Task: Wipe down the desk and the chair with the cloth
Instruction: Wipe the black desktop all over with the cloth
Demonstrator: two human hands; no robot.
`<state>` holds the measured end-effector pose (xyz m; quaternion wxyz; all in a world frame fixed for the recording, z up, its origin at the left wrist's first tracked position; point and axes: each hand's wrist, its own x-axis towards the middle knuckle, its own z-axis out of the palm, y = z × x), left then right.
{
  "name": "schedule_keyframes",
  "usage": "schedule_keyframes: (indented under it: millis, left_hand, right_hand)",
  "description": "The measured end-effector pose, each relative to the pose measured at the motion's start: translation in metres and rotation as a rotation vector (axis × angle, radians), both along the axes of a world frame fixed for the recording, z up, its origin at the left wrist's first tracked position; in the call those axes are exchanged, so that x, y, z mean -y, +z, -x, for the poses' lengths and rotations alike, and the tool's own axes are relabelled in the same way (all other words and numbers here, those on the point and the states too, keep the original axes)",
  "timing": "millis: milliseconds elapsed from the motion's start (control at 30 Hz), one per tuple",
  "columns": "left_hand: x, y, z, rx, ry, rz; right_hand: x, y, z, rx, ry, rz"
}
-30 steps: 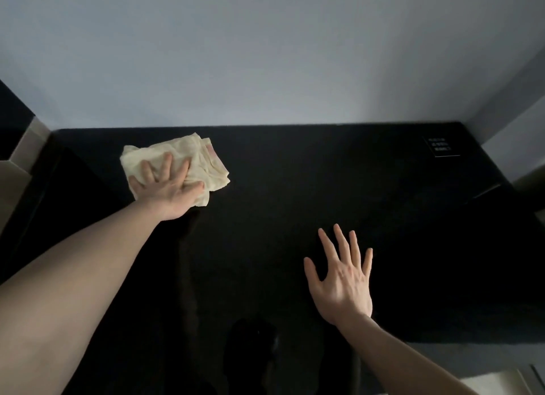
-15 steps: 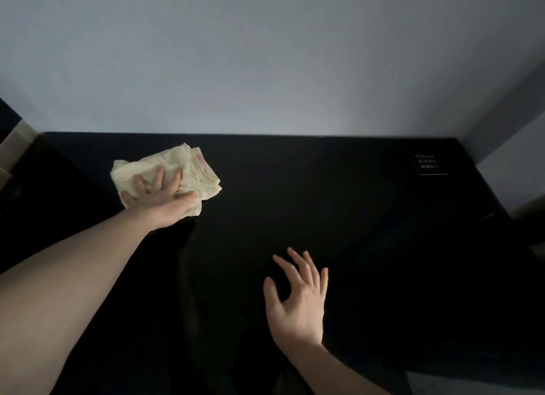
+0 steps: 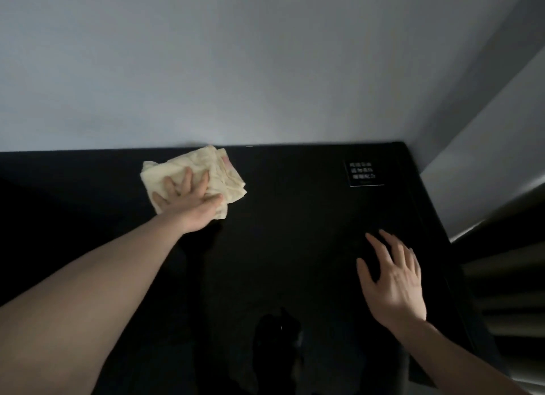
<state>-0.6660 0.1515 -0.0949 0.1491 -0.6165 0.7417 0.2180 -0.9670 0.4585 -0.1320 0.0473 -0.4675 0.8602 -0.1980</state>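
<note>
Cloth (image 3: 203, 173) of pale cream colour lies crumpled and folded in soft layers on the black table (image 3: 295, 217), near the far edge where the table meets the plain grey wall (image 3: 236, 70). It has a small pinkish mark at its far right corner. The left hand (image 3: 188, 201) presses flat on the cloth, with the fingers straight and spread a little, and the thumb lies along the near edge of the cloth. The table top is smooth and glossy, and it gives dark reflections near the bottom of the view. The right hand (image 3: 393, 279) is over the right part of the table, well apart from the cloth, fingers straight and loosely spread, holding nothing; in this dim light it seems to touch the surface, but I cannot tell for sure. A small dark label (image 3: 363, 173) with white characters lies flat at the far right corner of the table. To the right of the table a pale wall panel (image 3: 486, 158) stands.
</note>
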Motion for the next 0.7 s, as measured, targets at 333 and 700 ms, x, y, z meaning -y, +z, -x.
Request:
schedule_keyframes:
  millis: [333,700]
  left_hand:
    - [-0.056,0.007,0.213,-0.086,-0.324,0.024]
    - [-0.100,-0.001,0.299,-0.154,-0.607,0.088]
  right_hand:
    - [0.001,-0.004,0.004,0.085,0.005,0.037]
    - [0.001,-0.007,0.006,0.069,0.025,-0.008]
